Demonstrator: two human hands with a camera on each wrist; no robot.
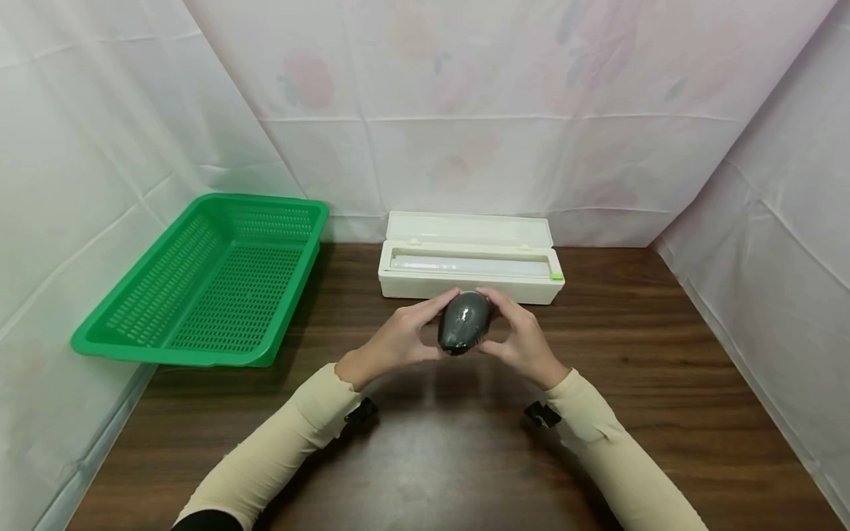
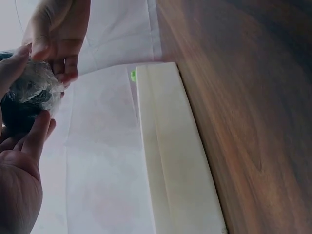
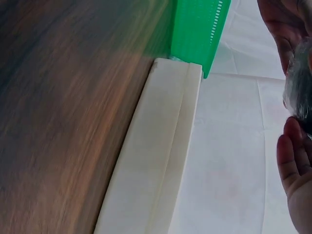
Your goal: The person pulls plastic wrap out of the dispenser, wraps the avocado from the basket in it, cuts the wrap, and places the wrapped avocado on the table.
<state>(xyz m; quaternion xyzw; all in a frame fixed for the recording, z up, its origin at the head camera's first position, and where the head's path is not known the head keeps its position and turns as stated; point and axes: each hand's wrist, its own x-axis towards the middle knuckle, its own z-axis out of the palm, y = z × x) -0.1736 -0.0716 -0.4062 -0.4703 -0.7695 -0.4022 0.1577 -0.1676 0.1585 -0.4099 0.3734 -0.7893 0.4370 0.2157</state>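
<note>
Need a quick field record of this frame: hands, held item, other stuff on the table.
left hand: grips the left side of the wrapped object, fingers curled round it
right hand: grips its right side, fingers curled round it
wrapped object: dark, egg-shaped, covered in clear film, held above the table, in front of the dispenser
wrap dispenser: white box, lid open, roll visible inside, at the table's far edge
basket: green, perforated, nothing visible inside, far left
table: dark wood
surroundings: white cloth backdrop on three sides
</note>
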